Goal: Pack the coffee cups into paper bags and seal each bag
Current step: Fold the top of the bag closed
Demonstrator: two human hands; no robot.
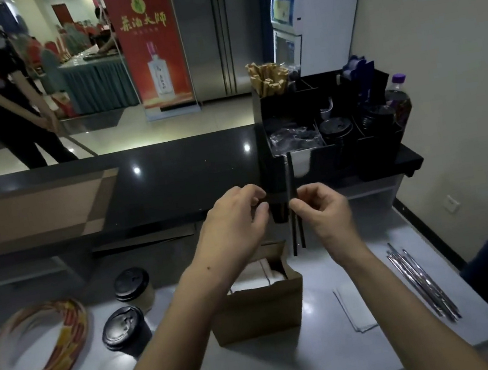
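- Open brown paper bag (256, 314) stood upright, white paper (252, 283) inside; two black-lidded paper cups (125, 330) sat left.
- Right hand (324, 208) pinched thin black straws (288, 174) upright.
- Left hand (234, 221) was curled; its grasp couldn't be made out.

We record one brown paper bag (258, 313), upright, mouth open, white items inside. Left of it stand two black-lidded cups, upright: pale cup (133, 288) behind, dark cup (125, 331) nearer us.
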